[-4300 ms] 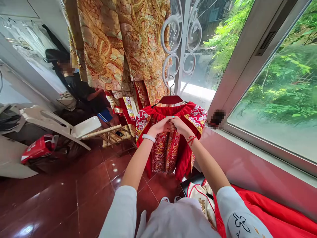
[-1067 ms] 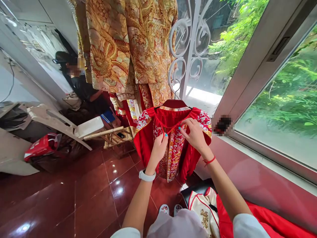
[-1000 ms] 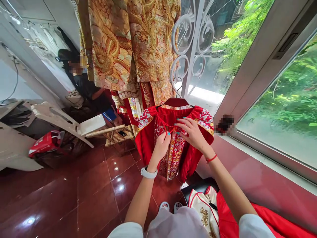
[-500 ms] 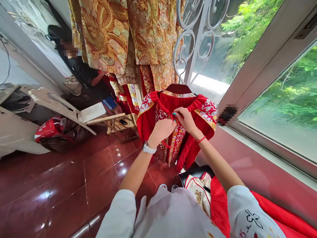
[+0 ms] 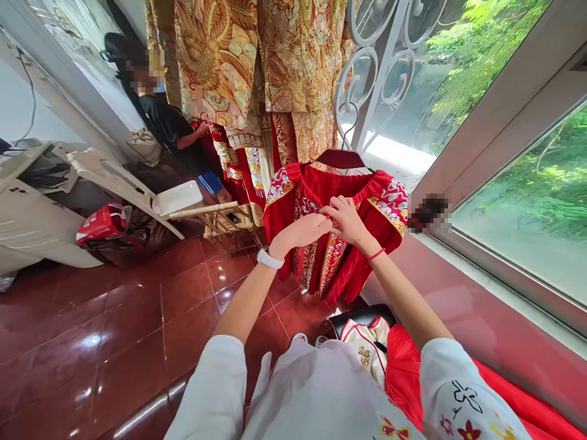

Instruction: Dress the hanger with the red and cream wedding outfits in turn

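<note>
A red embroidered garment (image 5: 367,211) hangs on a dark red hanger (image 5: 338,159) hooked to a white scrolled window grille (image 5: 376,67). Both hands meet at its neckline. My left hand (image 5: 300,231), with a white band on its wrist, has its fingers pressed together at a thin red tie at the garment's front. My right hand (image 5: 346,220), with a red string on its wrist, pinches the same tie. The tie itself is mostly hidden by the fingers.
Gold embroidered robes (image 5: 257,67) hang just behind. A person in black (image 5: 169,131) sits at the back left beside a white plastic chair (image 5: 137,192) and a red bag (image 5: 103,223). Red and cream garments (image 5: 389,360) lie at the lower right under the window sill (image 5: 481,293).
My hands were apart, pulling the red tie out sideways; now they are together again at the neckline. The view has swung slightly, so the garment sits higher and further right.
</note>
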Motion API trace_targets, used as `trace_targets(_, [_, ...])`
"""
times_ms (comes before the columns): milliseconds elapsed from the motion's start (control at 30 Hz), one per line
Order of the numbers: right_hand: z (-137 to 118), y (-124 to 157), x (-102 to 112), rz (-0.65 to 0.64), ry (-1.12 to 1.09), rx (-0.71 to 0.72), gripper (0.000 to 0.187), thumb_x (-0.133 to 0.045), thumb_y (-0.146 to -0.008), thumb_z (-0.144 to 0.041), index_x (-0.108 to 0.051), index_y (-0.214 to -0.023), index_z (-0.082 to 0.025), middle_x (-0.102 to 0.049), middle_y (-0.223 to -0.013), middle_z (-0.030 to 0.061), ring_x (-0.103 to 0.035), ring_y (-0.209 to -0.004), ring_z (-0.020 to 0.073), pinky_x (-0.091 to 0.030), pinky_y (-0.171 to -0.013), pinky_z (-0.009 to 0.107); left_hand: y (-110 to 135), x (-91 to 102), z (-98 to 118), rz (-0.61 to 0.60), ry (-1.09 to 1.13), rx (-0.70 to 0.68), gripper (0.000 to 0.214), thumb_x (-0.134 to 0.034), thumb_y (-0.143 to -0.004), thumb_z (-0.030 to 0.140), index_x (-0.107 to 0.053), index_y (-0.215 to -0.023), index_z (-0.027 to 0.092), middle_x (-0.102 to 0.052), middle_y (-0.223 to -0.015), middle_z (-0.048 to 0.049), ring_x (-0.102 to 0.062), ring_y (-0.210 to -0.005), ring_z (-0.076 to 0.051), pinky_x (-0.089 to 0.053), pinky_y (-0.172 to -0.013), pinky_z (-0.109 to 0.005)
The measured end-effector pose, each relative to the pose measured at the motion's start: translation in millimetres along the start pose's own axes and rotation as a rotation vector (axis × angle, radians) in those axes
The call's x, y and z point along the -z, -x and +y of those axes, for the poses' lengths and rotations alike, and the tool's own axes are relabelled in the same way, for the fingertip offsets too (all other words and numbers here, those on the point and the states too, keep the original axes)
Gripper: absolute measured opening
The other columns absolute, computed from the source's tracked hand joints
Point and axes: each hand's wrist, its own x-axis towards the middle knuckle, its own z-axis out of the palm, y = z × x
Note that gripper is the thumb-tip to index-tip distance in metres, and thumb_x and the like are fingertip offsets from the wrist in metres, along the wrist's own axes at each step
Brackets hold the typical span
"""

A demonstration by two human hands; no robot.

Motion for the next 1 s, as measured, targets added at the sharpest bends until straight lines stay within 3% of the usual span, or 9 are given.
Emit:
trace_targets(67, [-2, -1, -3, 0.026, 0.038, -0.044, 0.02, -0.045, -0.097, -0.027, -0.063, -0.091, -0.02, -0.055, -0.088, 0.008, -0.045, -0.089, 0.0265, -0.031, -0.083, 0.04, 2, 1.7, 0, -0.007, 0.023, -0.014, 0.034, -0.032, -0.095, 0.024, -0.041, -0.062, 0.021, -0.044, -0.058, 0.0014, -0.04, -0.057, -0.014, -0.033, -0.061, -0.031])
trace_targets(167, [-3, 0, -2, 0.026, 0.03, -0.045, 0.025, -0.04, -0.1, -0.026, -0.06, -0.087, -0.021, -0.058, -0.085, 0.0081, -0.046, -0.088, 0.0261, -0.033, -0.083, 0.039, 6, 7.1, -2, -0.023, 0.029, -0.027, 0.035, -0.031, -0.095, 0.024, -0.053, -0.067, 0.02, -0.059, -0.067, -0.0015, -0.052, -0.064, -0.016, -0.039, -0.068, -0.03])
trace_targets(333, [0, 9, 8, 0.027, -0.089, -0.015, 0.034, -0.033, -0.104, -0.033, -0.064, -0.11, -0.021, -0.065, -0.096, 0.0111, -0.048, -0.094, 0.0279, -0.037, -0.088, 0.043, 6, 12.6, -9, 0.072, -0.018, -0.034, 0.035, -0.035, -0.098, 0.028, -0.059, -0.074, 0.018, -0.064, -0.075, -0.0032, -0.055, -0.071, -0.017, -0.043, -0.077, -0.031])
trace_targets(500, [2, 17, 16, 0.079, -0.365, -0.084, 0.046, -0.028, -0.106, -0.041, -0.064, -0.129, -0.024, -0.07, -0.1, 0.0098, -0.054, -0.091, 0.0259, -0.043, -0.088, 0.043, -2, 8.4, -20, 0.128, 0.253, -0.122, 0.03, -0.04, -0.099, 0.028, -0.064, -0.085, 0.017, -0.066, -0.086, -0.0043, -0.06, -0.081, -0.016, -0.047, -0.084, -0.03])
trace_targets(633, [4, 18, 22, 0.159, -0.61, -0.221, 0.047, -0.037, -0.104, -0.052, -0.073, -0.114, -0.023, -0.072, -0.099, 0.0079, -0.059, -0.083, 0.0214, -0.048, -0.081, 0.037, -1, 2.8, -36, 0.098, 0.449, -0.042, 0.028, -0.044, -0.098, 0.033, -0.062, -0.084, 0.017, -0.055, -0.07, 0.0006, -0.051, -0.061, -0.012, -0.046, -0.067, -0.026])
trace_targets(733, [8, 15, 26, 0.14, -0.731, -0.253, 0.044, -0.049, -0.099, -0.054, -0.076, -0.095, -0.02, -0.072, -0.09, 0.0068, -0.06, -0.076, 0.0191, -0.049, -0.074, 0.034, 5, 1.1, -40, -0.031, 0.343, 0.037, 0.027, -0.044, -0.096, 0.028, -0.063, -0.081, 0.016, -0.055, -0.071, -0.0005, -0.054, -0.066, -0.013, -0.048, -0.07, -0.028])
trace_targets(800, [12, 13, 30, 0.115, -0.739, -0.243, 0.038, -0.055, -0.096, -0.05, -0.076, -0.089, -0.02, -0.072, -0.086, 0.0061, -0.061, -0.075, 0.0187, -0.05, -0.073, 0.034, 8, 1.8, -32, 0.1, 0.185, 0.018, 0.022, -0.045, -0.092, 0.018, -0.066, -0.093, 0.016, -0.064, -0.09, -0.0057, -0.061, -0.09, -0.018, -0.05, -0.087, -0.034])
trace_targets(900, [14, 10, 35, 0.103, -0.664, -0.167, 0.027, -0.058, -0.095, -0.041, -0.076, -0.088, -0.021, -0.072, -0.089, 0.0061, -0.063, -0.082, 0.0205, -0.051, -0.077, 0.037, 5, 5.2, -12, 0.424, 0.002, -0.141, 0.044, -0.049, -0.082, 0.008, -0.06, -0.123, 0.018, -0.058, -0.134, -0.0103, -0.049, -0.13, -0.023, -0.037, -0.113, -0.04])
trace_targets(1000, [13, 10, 38, 0.088, -0.512, -0.031, 0.027, -0.053, -0.098, -0.033, -0.077, -0.09, -0.024, -0.072, -0.092, 0.0073, -0.062, -0.088, 0.0225, -0.051, -0.079, 0.039, -10, 11.2, 2, 0.354, 0.004, -0.218, 0.04, -0.047, -0.085, 0.011, -0.06, -0.122, 0.018, -0.063, -0.123, -0.0088, -0.055, -0.12, -0.022, -0.041, -0.11, -0.039])
